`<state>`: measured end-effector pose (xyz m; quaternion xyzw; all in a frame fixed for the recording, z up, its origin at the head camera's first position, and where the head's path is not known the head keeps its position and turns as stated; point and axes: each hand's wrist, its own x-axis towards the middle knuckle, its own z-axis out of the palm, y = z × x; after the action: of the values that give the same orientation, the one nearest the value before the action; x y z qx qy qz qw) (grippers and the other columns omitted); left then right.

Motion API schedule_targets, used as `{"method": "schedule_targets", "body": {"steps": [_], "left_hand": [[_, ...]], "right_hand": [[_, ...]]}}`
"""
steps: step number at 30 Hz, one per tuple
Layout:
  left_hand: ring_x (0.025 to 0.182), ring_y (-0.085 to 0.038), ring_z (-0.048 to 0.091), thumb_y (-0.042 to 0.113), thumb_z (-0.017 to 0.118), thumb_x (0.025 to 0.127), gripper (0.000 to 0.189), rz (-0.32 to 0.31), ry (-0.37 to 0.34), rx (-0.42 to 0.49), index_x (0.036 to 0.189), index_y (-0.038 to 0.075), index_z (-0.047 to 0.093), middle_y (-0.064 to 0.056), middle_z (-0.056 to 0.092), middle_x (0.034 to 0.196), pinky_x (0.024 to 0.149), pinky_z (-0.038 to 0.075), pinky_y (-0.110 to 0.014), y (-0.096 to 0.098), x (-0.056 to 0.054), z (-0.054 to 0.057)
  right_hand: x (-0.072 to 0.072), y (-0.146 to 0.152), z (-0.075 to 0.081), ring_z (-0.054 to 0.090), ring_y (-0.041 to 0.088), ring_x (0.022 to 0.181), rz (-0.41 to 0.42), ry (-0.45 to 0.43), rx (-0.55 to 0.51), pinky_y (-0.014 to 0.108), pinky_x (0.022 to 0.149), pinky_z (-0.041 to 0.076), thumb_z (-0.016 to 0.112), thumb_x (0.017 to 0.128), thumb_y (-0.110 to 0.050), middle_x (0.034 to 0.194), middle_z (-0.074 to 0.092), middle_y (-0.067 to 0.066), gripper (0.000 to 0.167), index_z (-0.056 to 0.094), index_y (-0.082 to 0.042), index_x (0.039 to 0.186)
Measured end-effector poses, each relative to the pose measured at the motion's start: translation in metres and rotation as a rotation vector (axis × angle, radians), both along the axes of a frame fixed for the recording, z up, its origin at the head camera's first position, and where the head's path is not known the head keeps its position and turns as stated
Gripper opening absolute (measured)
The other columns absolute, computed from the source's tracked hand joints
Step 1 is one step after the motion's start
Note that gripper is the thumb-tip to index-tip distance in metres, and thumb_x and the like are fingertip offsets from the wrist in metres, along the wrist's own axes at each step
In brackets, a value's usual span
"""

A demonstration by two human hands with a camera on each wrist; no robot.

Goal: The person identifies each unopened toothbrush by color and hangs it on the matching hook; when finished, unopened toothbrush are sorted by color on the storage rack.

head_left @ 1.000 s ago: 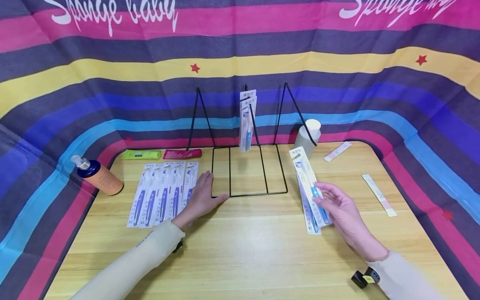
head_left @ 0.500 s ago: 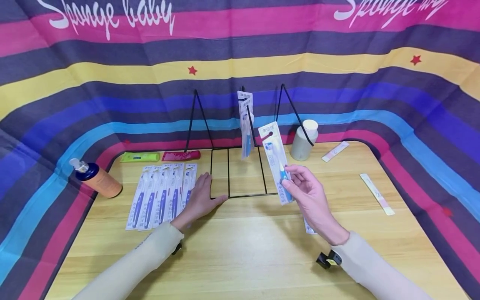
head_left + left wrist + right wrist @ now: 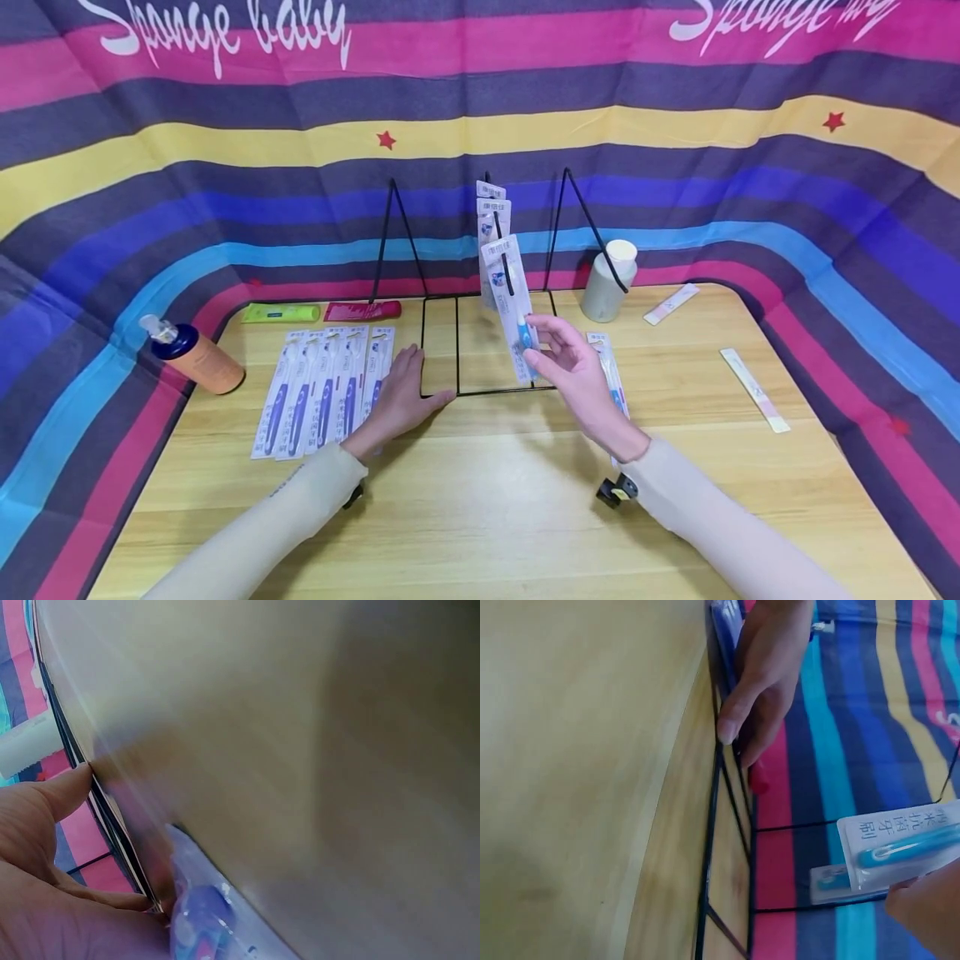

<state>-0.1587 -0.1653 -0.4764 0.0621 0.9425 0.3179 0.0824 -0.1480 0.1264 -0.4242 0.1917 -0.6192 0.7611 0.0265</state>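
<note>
My right hand (image 3: 576, 373) pinches a blue toothbrush in its blister pack (image 3: 504, 279) by the lower part. The pack's top overlaps the front end of the black wire display rack's (image 3: 458, 346) middle hook. Behind it, other packaged toothbrushes (image 3: 492, 208) hang on that hook, partly hidden. In the right wrist view, the held pack (image 3: 900, 836) shows its blue handle above my fingers. My left hand (image 3: 397, 390) rests at the rack's front left corner, thumb spread from the fingers, touching the base wire. Partly hidden by my right arm, another packaged blue toothbrush (image 3: 611, 375) lies on the table.
Several packaged purple toothbrushes (image 3: 322, 392) lie in a row left of the rack. Behind them are a green tube (image 3: 281, 312) and a red tube (image 3: 363, 311). An orange pump bottle (image 3: 198, 358), a white-capped bottle (image 3: 609, 283) and two slim packets (image 3: 754, 390) stand or lie around.
My right hand has lifted the packaged toothbrush off the table's right side and carried it left to the rack's middle hook. My left hand has stayed at the rack's corner.
</note>
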Motion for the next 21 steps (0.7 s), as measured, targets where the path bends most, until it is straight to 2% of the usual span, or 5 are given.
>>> {"method": "schedule_targets", "body": {"steps": [3, 7, 12, 16, 21], "left_hand": [[0.165, -0.044, 0.008, 0.041, 0.078, 0.102, 0.101, -0.001, 0.000, -0.001, 0.168, -0.010, 0.022, -0.027, 0.012, 0.178, 0.131, 0.014, -0.060, 0.000, 0.000, 0.000], [0.164, -0.044, 0.008, 0.041, 0.078, 0.102, 0.100, -0.001, 0.006, -0.005, 0.168, -0.011, 0.022, -0.028, 0.013, 0.178, 0.131, 0.014, -0.060, 0.000, 0.001, 0.000], [0.165, -0.044, 0.009, 0.041, 0.078, 0.102, 0.101, 0.003, 0.005, -0.006, 0.168, -0.010, 0.022, -0.027, 0.012, 0.178, 0.131, 0.015, -0.060, 0.001, 0.000, 0.000], [0.165, -0.044, 0.009, 0.041, 0.079, 0.102, 0.101, 0.004, 0.006, 0.000, 0.168, -0.010, 0.022, -0.027, 0.012, 0.178, 0.131, 0.015, -0.060, 0.001, 0.000, -0.001], [0.164, -0.044, 0.008, 0.040, 0.079, 0.102, 0.101, 0.000, 0.010, 0.005, 0.168, -0.010, 0.022, -0.028, 0.012, 0.178, 0.131, 0.015, -0.060, -0.001, 0.000, -0.001]], "right_hand": [[-0.015, -0.008, -0.002, 0.058, 0.034, 0.132, 0.014, 0.013, 0.000, 0.043, 0.112, 0.052, 0.067, 0.104, 0.000, 0.142, 0.062, 0.017, 0.050, 0.056, -0.004, 0.153], [-0.036, -0.019, -0.006, 0.052, 0.036, 0.142, 0.027, 0.034, -0.023, 0.048, 0.118, 0.047, 0.067, 0.106, -0.004, 0.154, 0.056, 0.014, 0.052, 0.053, -0.009, 0.156], [-0.058, -0.031, -0.010, 0.048, 0.044, 0.142, 0.017, 0.071, -0.058, 0.049, 0.121, 0.042, 0.069, 0.103, -0.004, 0.153, 0.056, 0.014, 0.055, 0.052, -0.007, 0.156], [-0.068, -0.035, -0.013, 0.051, 0.037, 0.140, -0.007, 0.086, -0.059, 0.054, 0.120, 0.039, 0.070, 0.102, -0.003, 0.150, 0.057, 0.014, 0.057, 0.051, -0.002, 0.155], [-0.073, -0.028, -0.017, 0.049, 0.030, 0.143, -0.036, 0.090, -0.062, 0.061, 0.122, 0.033, 0.068, 0.101, 0.002, 0.156, 0.053, 0.014, 0.057, 0.048, 0.003, 0.155]]}}
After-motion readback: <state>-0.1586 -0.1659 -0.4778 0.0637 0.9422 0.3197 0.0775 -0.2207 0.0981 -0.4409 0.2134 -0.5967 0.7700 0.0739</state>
